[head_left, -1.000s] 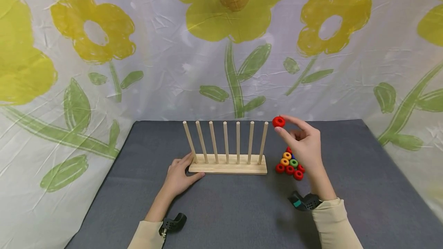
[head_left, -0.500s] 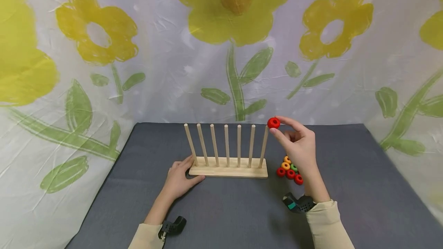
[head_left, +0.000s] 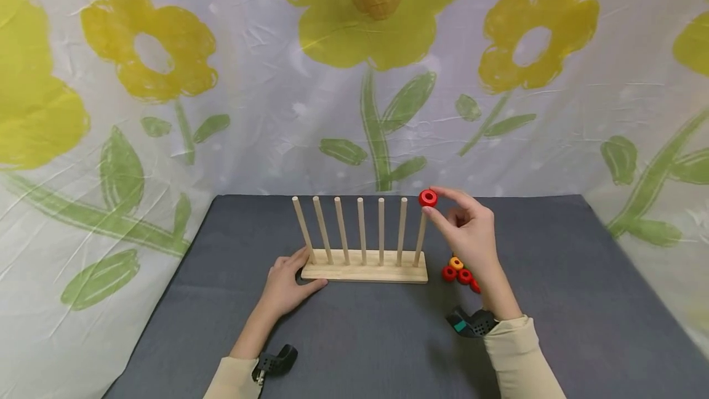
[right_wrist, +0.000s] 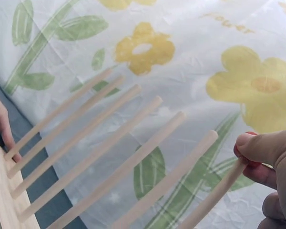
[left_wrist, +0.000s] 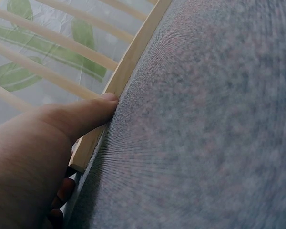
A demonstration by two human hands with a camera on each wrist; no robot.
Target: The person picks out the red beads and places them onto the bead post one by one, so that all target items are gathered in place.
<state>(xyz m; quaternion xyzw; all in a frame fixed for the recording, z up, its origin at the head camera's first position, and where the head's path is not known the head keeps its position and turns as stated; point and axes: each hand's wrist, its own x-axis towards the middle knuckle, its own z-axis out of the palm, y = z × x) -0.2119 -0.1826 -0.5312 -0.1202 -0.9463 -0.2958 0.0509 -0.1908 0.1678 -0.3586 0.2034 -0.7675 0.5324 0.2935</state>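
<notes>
In the head view, my right hand pinches a red ring bead between thumb and fingertips. The bead is at the top of the rightmost peg of a wooden peg stand. From the right wrist, the bead mostly hides behind the thumb, with the tip of that peg meeting it; I cannot tell how far it is threaded. My left hand grips the left end of the stand's base. Its thumb presses the base's front edge, while the other fingers are largely hidden behind.
Right of the stand, several loose beads lie on the dark grey cloth, among them a red bead and an orange bead; my right hand partly covers this group. Behind the table hangs a flower-printed sheet.
My right hand has carried the red bead leftward from beside the stand to the top of the rightmost peg. My left hand has stayed on the base.
</notes>
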